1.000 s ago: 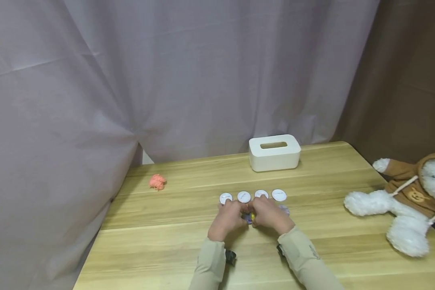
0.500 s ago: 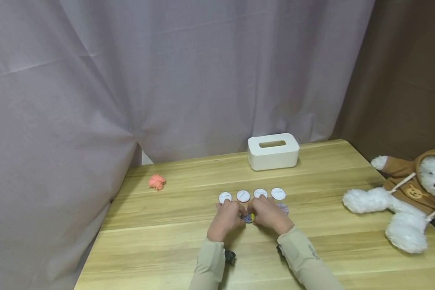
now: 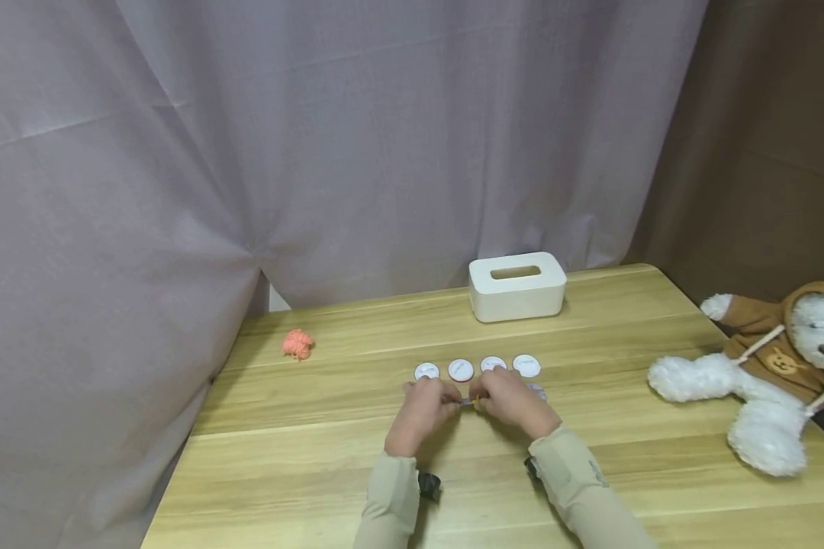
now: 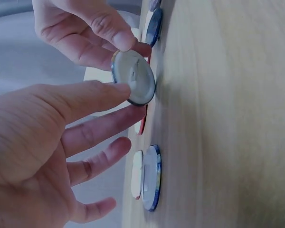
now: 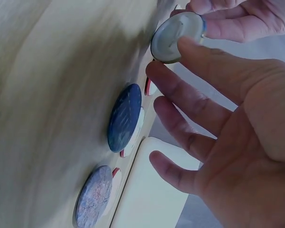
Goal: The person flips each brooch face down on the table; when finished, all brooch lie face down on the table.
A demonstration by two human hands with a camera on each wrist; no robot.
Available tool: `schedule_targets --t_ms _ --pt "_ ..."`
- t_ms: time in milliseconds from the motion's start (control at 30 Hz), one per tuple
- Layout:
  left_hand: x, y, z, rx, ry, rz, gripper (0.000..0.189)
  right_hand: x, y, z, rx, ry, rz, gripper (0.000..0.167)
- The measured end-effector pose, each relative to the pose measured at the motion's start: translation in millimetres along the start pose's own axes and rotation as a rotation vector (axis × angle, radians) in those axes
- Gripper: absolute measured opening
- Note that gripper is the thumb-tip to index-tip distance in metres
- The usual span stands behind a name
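A round pin-back button badge is tilted up off the table, its pale back with the pin facing the wrist cameras. My left hand pinches one edge between thumb and index finger. At the opposite edge, my right hand pinches it the same way, its other fingers spread. From the head view only a thin strip of this badge shows between the hands. Beside my right hand lie a dark blue badge and a purplish badge, face up. Another blue-edged badge lies by my left hand.
Behind the hands runs a row of several white round badges. A white tissue box stands at the back of the wooden table. Coral yarn lies at the left, and a plush bear sits at the right edge.
The badge between my hands showed its coloured face earlier; now it is tipped up and appears as a thin edge. My left hand has shifted slightly left.
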State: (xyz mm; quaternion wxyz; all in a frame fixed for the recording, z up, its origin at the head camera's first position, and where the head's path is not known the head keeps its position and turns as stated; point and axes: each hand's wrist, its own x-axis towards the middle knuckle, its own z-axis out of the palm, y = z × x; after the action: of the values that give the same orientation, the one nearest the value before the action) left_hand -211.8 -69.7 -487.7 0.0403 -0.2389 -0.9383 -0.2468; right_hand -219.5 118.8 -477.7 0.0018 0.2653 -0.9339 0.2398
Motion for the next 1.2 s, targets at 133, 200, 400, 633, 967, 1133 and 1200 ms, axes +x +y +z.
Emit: schedule_targets --t_ms 133,200,400,633,967,1133,1200 --pt "1.2 -0.7 -0.9 0.009 0.028 0.002 0.007 1.4 2 0 -0.01 0.032 -0.05 0.017" --pt "2.2 -0.7 -1.3 0.012 0.041 0.0 0.008 1.7 2 0 -0.007 0.035 -0.052 0.019" --pt "4.7 -0.7 -1.4 0.036 0.062 0.007 0.007 4.0 1 2 -0.014 0.043 -0.031 0.018" --pt "5.6 -1.3 2.9 0.075 0.066 0.003 0.011 5.7 -1 9 -0.032 0.066 -0.003 0.021" --pt "6.8 -0.3 6.7 0.128 0.007 -0.038 0.018 4.4 -8 13 -0.06 0.064 0.035 0.025" --pt "6.8 -1.3 9.7 0.143 -0.026 -0.045 0.025 4.7 -10 14 -0.132 0.074 0.034 0.022" --pt "6.9 -1.4 10.5 0.147 -0.038 -0.046 0.025 4.7 -11 14 -0.154 0.062 0.043 0.021"
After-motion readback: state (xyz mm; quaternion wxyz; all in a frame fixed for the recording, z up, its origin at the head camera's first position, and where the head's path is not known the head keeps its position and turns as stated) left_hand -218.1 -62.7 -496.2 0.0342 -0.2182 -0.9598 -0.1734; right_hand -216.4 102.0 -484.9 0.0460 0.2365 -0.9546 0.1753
